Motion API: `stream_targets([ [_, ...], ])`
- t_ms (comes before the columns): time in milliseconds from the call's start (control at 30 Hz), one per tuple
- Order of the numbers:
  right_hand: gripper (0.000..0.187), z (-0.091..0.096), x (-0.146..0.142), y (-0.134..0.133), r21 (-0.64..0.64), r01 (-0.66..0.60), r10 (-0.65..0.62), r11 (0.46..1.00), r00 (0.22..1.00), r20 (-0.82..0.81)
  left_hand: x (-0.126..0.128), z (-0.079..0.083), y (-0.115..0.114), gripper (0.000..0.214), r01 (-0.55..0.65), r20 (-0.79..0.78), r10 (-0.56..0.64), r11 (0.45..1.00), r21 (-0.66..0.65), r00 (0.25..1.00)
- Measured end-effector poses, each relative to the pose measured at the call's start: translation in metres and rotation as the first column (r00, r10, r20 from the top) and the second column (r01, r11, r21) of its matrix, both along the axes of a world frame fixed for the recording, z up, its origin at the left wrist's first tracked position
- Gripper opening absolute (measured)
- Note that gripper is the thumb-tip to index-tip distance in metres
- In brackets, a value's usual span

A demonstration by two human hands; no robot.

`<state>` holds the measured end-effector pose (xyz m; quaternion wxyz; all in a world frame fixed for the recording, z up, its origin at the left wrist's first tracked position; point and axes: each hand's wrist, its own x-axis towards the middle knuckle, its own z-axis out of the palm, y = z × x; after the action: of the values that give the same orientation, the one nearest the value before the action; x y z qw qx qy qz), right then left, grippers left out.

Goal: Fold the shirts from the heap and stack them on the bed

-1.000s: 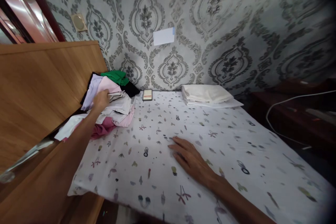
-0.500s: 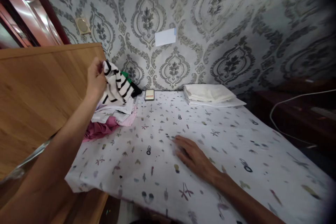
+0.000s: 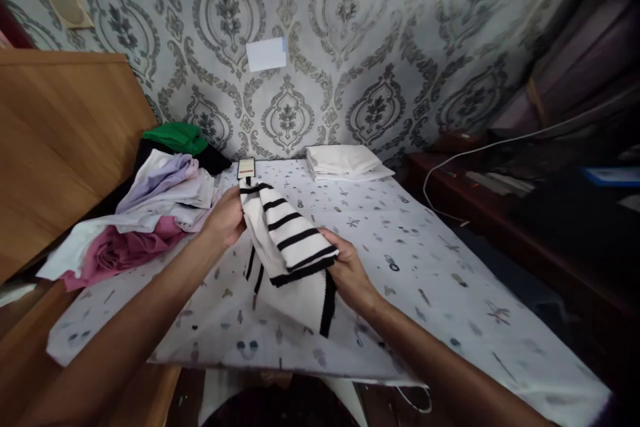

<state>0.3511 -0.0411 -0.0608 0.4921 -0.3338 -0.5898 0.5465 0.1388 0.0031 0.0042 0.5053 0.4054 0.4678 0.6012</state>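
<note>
A white garment with black stripes (image 3: 287, 243) hangs between both my hands above the patterned bed sheet (image 3: 425, 267). My left hand (image 3: 225, 219) grips its upper left edge. My right hand (image 3: 350, 273) holds its lower right part, fingers curled under the cloth. The lower end of the garment droops onto the sheet. A heap of clothes (image 3: 150, 213) in lilac, white, pink and green lies just left of my left hand.
A wooden headboard (image 3: 65, 140) stands at the left. Folded white cloth (image 3: 345, 161) and a small flat box (image 3: 246, 167) lie by the patterned wall. A dark side table (image 3: 500, 213) with a white cable is at the right.
My left hand lifted the striped garment off the heap and brought it right, in front of me. My right hand left the sheet and took hold of the garment. The view turned left.
</note>
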Motion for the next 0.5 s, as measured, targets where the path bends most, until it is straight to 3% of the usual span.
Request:
stream_targets([
  [67,0.03,-0.009,-0.005,-0.005,-0.171,0.038,-0.051,0.985,0.996,-0.072,0.001,-0.016,-0.006,0.023,0.032,0.077,-0.024,0.994,-0.107,0.997],
  [167,0.03,-0.02,-0.008,-0.009,-0.302,0.061,-0.09,0.951,0.992,-0.084,0.0,-0.04,-0.021,0.024,0.056,0.205,-0.012,0.975,-0.213,0.979],
  [300,0.028,-0.023,-0.002,-0.012,-0.344,0.016,-0.045,0.939,0.996,-0.075,0.003,-0.064,-0.049,0.04,0.101,0.245,-0.026,0.949,-0.299,0.969],
  [400,0.031,-0.019,0.004,-0.013,-0.347,-0.063,0.025,0.936,0.993,-0.114,0.008,-0.071,-0.065,0.066,0.207,0.247,-0.116,0.899,-0.387,0.962],
  [500,0.037,-0.016,0.007,-0.014,-0.362,-0.123,0.079,0.924,0.988,-0.135,0.012,-0.076,-0.071,0.074,0.288,0.267,-0.196,0.883,-0.37,0.944],
])
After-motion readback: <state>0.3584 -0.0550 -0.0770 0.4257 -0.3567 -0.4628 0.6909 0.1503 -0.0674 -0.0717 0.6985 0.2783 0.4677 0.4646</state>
